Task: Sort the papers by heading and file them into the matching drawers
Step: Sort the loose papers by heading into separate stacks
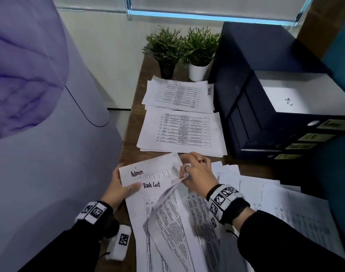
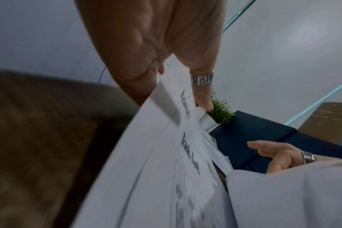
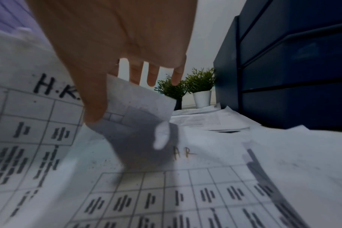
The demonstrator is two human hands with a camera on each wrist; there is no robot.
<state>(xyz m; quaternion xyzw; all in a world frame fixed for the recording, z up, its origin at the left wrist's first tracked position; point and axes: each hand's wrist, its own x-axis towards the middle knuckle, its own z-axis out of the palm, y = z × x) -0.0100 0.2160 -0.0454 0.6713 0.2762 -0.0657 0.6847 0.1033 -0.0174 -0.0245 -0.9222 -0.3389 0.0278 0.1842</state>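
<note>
**Asker:** Two hands on one sheet, is that right? What are they doing?

**Describer:** Yes. Nearest the viewer, the left hand (image 1: 120,186) pinches the near-left edge of the "Admin" sheet (image 1: 150,170), thumb on top. The right hand (image 1: 197,173) pinches the sheet's far-right corner, and that grip also curls up the page beneath. Both hands hold paper; neither is free.

**Asker:** Where is the sheet?

**Describer:** It is lifted just above the loose pile (image 1: 187,222) on the worktop (image 1: 128,146), in front of the drawer unit (image 1: 266,118). The page under it is headed "Task List".

**Asker:** Which way does it point?

**Describer:** Its long axis runs left to right, tilted slightly up toward the drawer unit. The heading sits at the left end and reads upright to the viewer.

**Asker:** How should the step be done well?

**Describer:** I judge it best to free the curled page from the right grip first, so only one sheet lifts. Beyond lie two sorted stacks (image 1: 181,132), left of the drawer unit; the farther one reads "Task List". Neither looks like an Admin stack, so this sheet likely needs its own place.
</note>
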